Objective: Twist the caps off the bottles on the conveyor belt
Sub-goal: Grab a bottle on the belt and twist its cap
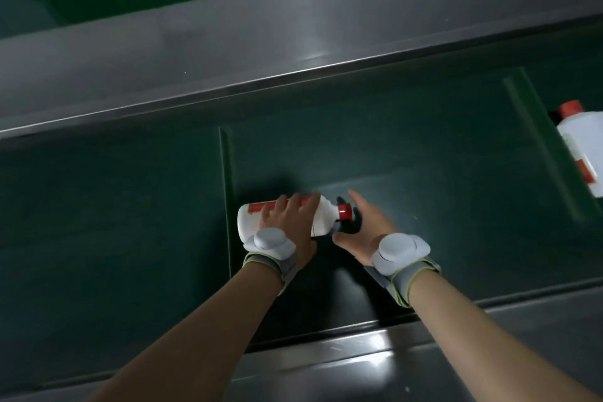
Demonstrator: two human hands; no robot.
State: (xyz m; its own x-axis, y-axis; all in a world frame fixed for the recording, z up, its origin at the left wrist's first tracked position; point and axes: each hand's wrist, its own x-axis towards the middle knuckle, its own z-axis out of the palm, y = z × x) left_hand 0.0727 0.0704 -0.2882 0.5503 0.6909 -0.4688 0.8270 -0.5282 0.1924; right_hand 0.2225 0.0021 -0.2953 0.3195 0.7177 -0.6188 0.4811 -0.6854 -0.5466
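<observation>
A white bottle (321,219) with a red label lies on its side on the dark green conveyor belt (424,157), its red cap (345,211) pointing right. My left hand (290,222) lies over the bottle's body and grips it. My right hand (365,228) is just right of the cap with fingers spread, close to the cap but not closed on it. A second white bottle (584,147) with a red cap (571,109) lies at the right edge of the belt, partly cut off by the frame.
Raised green cleats (225,192) cross the belt left of the held bottle, and another cleat (535,140) lies before the second bottle. A grey metal rail (261,52) runs along the far side and another metal rail (359,359) along the near side. Both wrists wear grey bands.
</observation>
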